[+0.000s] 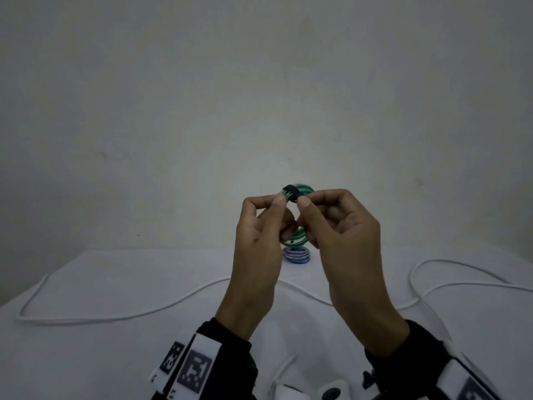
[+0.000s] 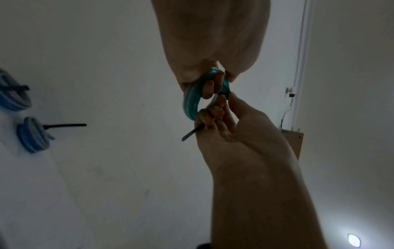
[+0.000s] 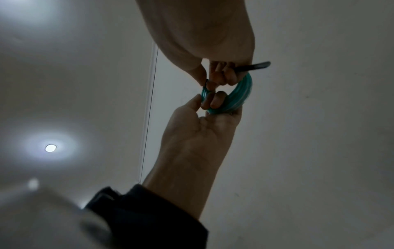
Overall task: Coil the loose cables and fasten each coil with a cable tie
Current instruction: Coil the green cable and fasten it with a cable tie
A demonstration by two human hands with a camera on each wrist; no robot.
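While white cable [image 1: 121, 313] lay loose across table [image 1: 86, 356] at left, your left hand [image 1: 259, 235] pinched green coil [image 1: 302, 189], fingers curled round black cable tie [image 1: 290, 193] tail; your right hand [image 1: 340, 226] pinched coil beside tie; coil held above table, blue coil [image 1: 297, 255] lying below

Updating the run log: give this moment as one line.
left hand: grips green coil | right hand: grips green coil | black cable tie: around coil | white cable: loose on table
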